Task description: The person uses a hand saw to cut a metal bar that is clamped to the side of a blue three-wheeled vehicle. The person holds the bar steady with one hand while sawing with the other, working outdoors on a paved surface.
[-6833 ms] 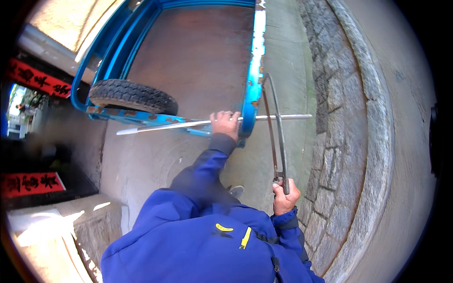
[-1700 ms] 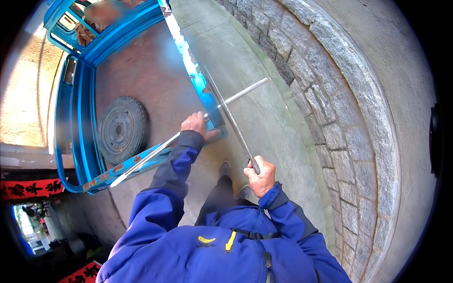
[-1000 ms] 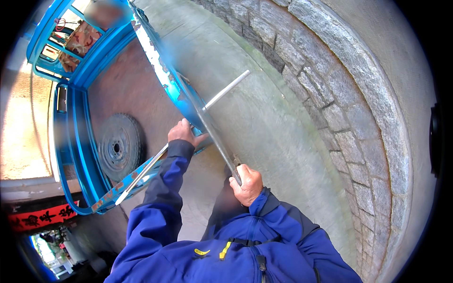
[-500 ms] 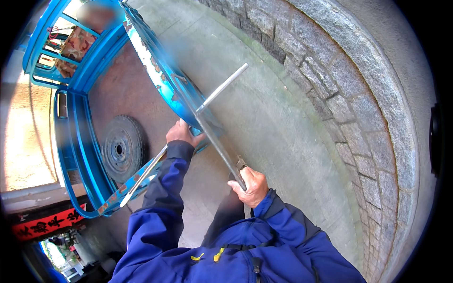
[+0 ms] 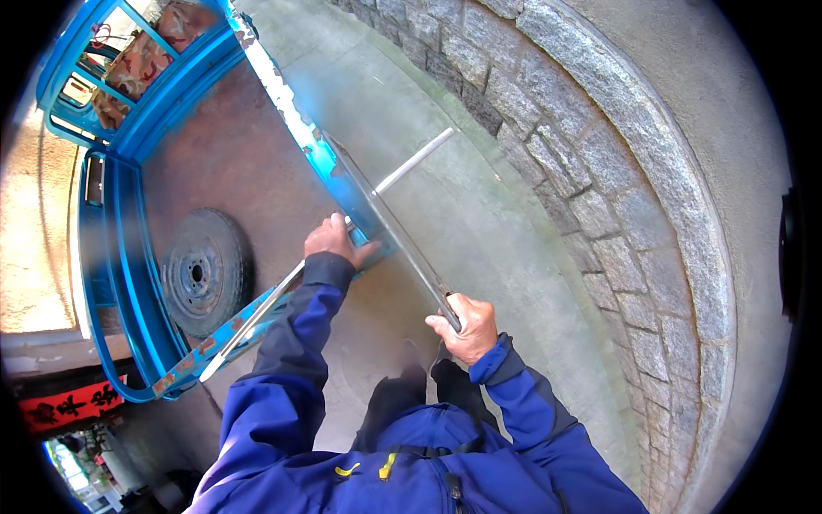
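Observation:
My left hand [image 5: 332, 243] is closed at the rear corner of a blue cart bed [image 5: 312, 146], around a long pale rod [image 5: 257, 324] that slants along the rear edge beneath my forearm. A silvery bit shows past the fingers. My right hand [image 5: 469, 330] grips the near end of a grey metal bar [image 5: 409, 247], which slants away beside the cart's chipped right side panel. Another pale length of rod [image 5: 415, 160] sticks out to the right beyond this bar. Whether it continues the rod at my left hand, I cannot tell.
Inside the bed, near its left side, is a tyre on a wheel [image 5: 207, 272]. A camouflage-patterned cover [image 5: 141, 68] shows through the front frame. A curved stone wall [image 5: 591, 180] bounds the right side. At lower left hangs a red banner [image 5: 73, 404].
My right hand has shifted slightly right and up with the metal bar. The cart and wheel sit a little further left in view. My left hand keeps its place at the corner.

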`<state>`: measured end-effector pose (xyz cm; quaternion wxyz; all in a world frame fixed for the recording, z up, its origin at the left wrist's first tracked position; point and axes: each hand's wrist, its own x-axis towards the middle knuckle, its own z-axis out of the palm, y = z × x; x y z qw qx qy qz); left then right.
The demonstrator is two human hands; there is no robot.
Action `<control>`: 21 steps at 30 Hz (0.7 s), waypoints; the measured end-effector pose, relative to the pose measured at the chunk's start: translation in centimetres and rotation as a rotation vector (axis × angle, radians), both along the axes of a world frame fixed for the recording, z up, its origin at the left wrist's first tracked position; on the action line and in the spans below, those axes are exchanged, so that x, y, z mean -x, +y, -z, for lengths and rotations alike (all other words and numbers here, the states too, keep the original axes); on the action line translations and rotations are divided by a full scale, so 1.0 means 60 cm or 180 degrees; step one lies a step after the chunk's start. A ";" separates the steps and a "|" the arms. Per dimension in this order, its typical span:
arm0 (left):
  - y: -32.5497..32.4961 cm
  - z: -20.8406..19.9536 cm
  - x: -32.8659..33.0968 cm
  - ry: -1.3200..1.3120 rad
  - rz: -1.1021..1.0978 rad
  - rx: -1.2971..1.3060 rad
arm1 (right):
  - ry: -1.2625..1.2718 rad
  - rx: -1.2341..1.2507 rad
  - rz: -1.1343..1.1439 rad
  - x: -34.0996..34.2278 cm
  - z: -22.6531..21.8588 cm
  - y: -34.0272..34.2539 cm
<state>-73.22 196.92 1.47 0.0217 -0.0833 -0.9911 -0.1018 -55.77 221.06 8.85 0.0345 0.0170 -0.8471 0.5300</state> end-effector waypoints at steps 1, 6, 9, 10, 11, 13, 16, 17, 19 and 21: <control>-0.002 0.002 0.000 0.0008 0.0003 0.0026 | -0.0151 0.0063 -0.0022 -0.002 0.001 -0.001; -0.006 0.012 -0.002 0.0093 0.0033 0.0023 | 0.0145 0.0022 -0.0559 -0.011 0.015 0.010; -0.005 0.010 0.000 0.0222 0.0071 -0.0027 | 0.0218 -0.0003 -0.0620 -0.008 0.021 0.030; -0.006 0.011 -0.003 0.0248 0.0110 -0.0054 | 0.0179 -0.0024 -0.0606 -0.010 0.021 0.035; -0.007 0.009 -0.005 0.0262 0.0092 -0.0024 | 0.0195 -0.0056 -0.0616 -0.008 0.018 0.040; -0.006 0.004 -0.006 0.0296 0.0064 0.0021 | 0.0232 -0.0138 -0.0631 -0.001 0.013 0.051; -0.006 0.006 -0.005 0.0040 -0.0079 0.0131 | 0.0343 0.0029 -0.0605 0.003 0.024 0.047; -0.007 0.008 -0.004 0.0078 -0.0055 0.0097 | 0.0461 0.0056 -0.0561 0.006 0.024 0.045; -0.007 0.007 -0.003 0.0037 -0.0069 0.0112 | 0.0423 0.0060 -0.0566 0.007 0.019 0.047; -0.005 0.005 -0.005 0.0070 -0.0050 0.0082 | 0.0435 0.0040 -0.0564 0.006 0.020 0.049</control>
